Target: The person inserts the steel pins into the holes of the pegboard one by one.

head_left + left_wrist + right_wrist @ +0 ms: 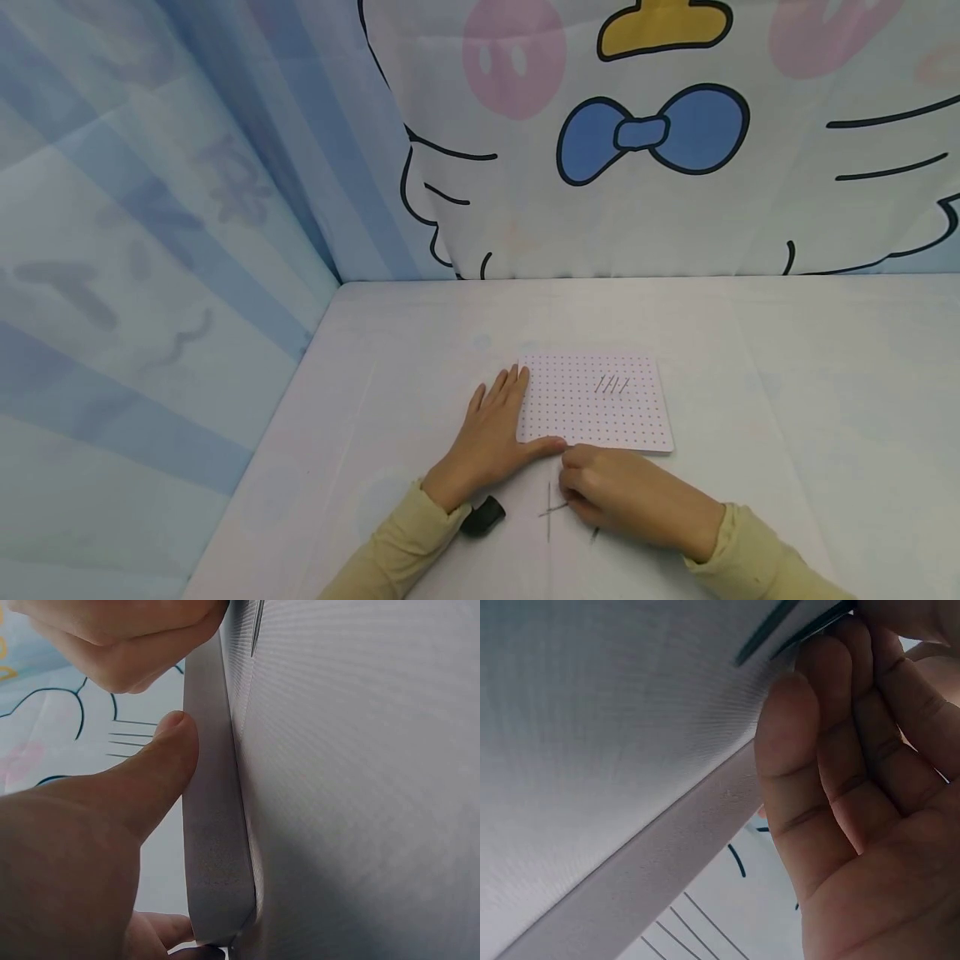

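A pale pegboard [592,417] with rows of small dark holes lies flat on the table. Several thin metal pins [612,384] stand in its upper right part. My left hand [491,442] has its fingers straight along the board's left edge, and its thumb [176,742] lies against the front edge. Just in front of that edge, my right hand [630,496] has curled fingers and pinches a thin metal pin [810,631] between thumb and fingertips. Other loose pins [549,492] lie crossed on the table beside it. The right palm hides part of the pins from above.
A small black object [483,517] sits by the left cuff. The table [787,375] has a pale cloth on it. Behind the table hangs a curtain [675,225] with a cartoon print, and another blue-striped curtain [150,333] runs along the left side.
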Tool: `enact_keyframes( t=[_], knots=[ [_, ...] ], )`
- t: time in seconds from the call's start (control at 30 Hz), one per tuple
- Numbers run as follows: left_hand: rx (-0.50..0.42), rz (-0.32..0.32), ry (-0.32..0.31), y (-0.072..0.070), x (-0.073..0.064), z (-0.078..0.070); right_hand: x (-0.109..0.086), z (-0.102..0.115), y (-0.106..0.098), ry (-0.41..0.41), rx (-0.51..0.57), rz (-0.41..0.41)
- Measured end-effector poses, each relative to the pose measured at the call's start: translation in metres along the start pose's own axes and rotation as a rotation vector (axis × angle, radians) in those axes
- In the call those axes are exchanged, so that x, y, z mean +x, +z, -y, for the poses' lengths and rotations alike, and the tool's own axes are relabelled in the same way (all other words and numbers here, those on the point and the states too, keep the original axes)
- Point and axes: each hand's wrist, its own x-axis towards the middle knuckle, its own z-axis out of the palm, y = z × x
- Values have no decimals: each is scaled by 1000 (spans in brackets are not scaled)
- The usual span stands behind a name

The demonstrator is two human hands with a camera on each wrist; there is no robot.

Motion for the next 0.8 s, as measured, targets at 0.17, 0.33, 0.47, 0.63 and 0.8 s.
enact_keyframes(
  t=[0.17, 0.33, 0.47, 0.63, 0.8],
  knots=[
    [-4, 2, -1, 0, 0, 0, 0, -1, 0, -8, -12, 13],
    [-5, 4, -9, -2, -1, 1, 2, -1, -3, -5, 21, 9],
    [1, 8, -12, -1, -1, 2, 3, 0, -8, 24, 81, -5],
    [22, 23, -21, 1, 1, 2, 2, -4, -14, -12, 72, -87],
    [17, 27, -28, 0, 2, 0, 2, -14, -21, -30, 105, -181]
  ],
)
